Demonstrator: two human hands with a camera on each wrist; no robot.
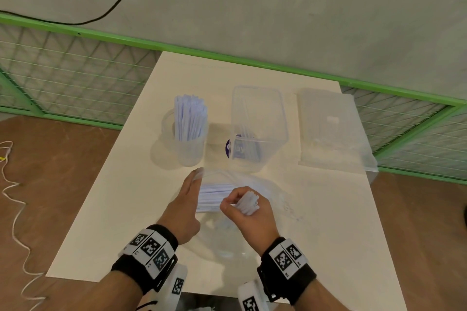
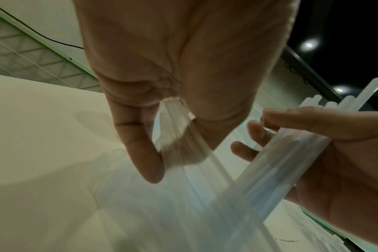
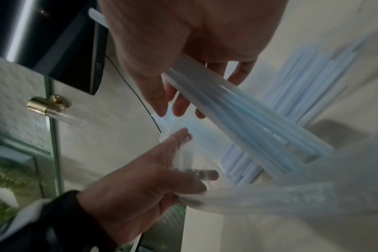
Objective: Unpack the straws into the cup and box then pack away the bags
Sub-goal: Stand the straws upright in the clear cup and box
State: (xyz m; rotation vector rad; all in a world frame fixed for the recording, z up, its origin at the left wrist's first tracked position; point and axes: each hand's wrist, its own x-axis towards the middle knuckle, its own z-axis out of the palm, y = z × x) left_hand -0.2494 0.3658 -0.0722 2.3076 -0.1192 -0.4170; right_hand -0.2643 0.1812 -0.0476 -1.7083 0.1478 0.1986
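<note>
A clear plastic bag (image 1: 267,190) lies on the white table (image 1: 121,209) with pale blue straws (image 1: 214,194) still inside. My left hand (image 1: 197,175) pinches the bag's edge (image 2: 173,122) between thumb and fingers. My right hand (image 1: 242,203) grips a bundle of translucent straws (image 1: 249,203), drawn partly out of the bag (image 3: 270,196); the bundle (image 3: 237,110) slants across the right wrist view. Behind the hands stands a clear cup (image 1: 189,149) full of upright straws (image 1: 190,116). Next to it is a clear box (image 1: 260,98) holding a few straws.
A flat stack of clear bags (image 1: 331,131) lies at the table's back right. A green wire fence (image 1: 75,78) runs behind the table. White cord (image 1: 15,197) trails on the brown floor at the left.
</note>
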